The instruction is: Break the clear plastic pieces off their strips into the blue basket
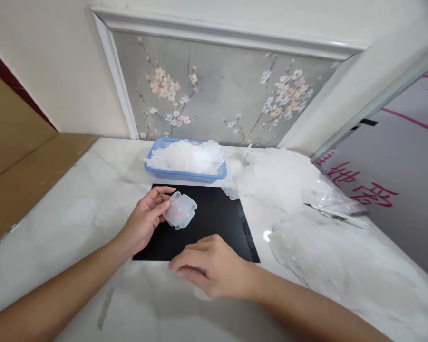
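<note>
Between the thumb and fingers of my left hand (pixel 150 213) is a translucent, roughly square plastic lid (pixel 180 210) with notched edges and small marks near its corners. It is held tilted above the black mat (pixel 214 213). My right hand (pixel 214 268) is over the mat's front edge, its fingers curled and pinched together, slightly blurred. What they hold, if anything, is hidden. A pale bit (pixel 201 294) shows just below this hand; whether it is held or lies on the table I cannot tell. Another translucent piece (pixel 230 192) lies at the mat's far right corner.
Behind the mat stands a blue basket (pixel 185 176) heaped with translucent plastic pieces. A large pile of similar pieces (pixel 274 175) is on the right, with a clear plastic sheet (pixel 342 266) in front and a thin pointed tool (pixel 335 214) between. Cardboard (pixel 21 156) borders the left.
</note>
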Demonstrator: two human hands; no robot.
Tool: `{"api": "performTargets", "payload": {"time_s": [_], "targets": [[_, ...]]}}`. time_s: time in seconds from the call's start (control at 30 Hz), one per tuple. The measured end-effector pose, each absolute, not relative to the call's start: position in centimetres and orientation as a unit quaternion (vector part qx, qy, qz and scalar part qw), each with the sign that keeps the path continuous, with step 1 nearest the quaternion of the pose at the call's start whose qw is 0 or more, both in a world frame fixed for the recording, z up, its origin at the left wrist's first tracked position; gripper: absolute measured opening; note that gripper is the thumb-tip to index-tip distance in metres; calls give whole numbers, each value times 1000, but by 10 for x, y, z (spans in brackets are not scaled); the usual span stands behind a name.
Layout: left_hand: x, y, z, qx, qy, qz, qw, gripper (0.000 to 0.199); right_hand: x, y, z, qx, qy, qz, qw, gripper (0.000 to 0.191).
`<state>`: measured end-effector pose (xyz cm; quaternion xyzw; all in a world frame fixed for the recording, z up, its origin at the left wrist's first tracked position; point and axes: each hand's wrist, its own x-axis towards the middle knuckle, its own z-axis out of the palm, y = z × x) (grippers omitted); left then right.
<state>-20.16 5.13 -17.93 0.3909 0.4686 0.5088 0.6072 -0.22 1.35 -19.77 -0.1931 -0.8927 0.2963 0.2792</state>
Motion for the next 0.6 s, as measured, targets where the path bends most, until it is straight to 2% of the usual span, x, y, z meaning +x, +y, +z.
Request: {"api": "performTargets", "payload": {"time_s": [0.1,0.23,0.33,0.47,0.6], "targets": [[-202,52,-180,388,477,509,602,35,-3,7,-195,-119,-905,342,222,23],[-203,52,-180,388,479,506,603,34,-8,-3,-198,-91,-902,373,199,16],[-203,53,-180,384,479,507,605,35,-11,-4,-202,-121,-872,415,231,12],[-203,52,-180,383,474,510,607,36,-11,1,-203,-170,-817,477,278,20],[-202,52,-178,383,476,510,606,36,-10,6,-203,-183,-834,413,317,20]]}}
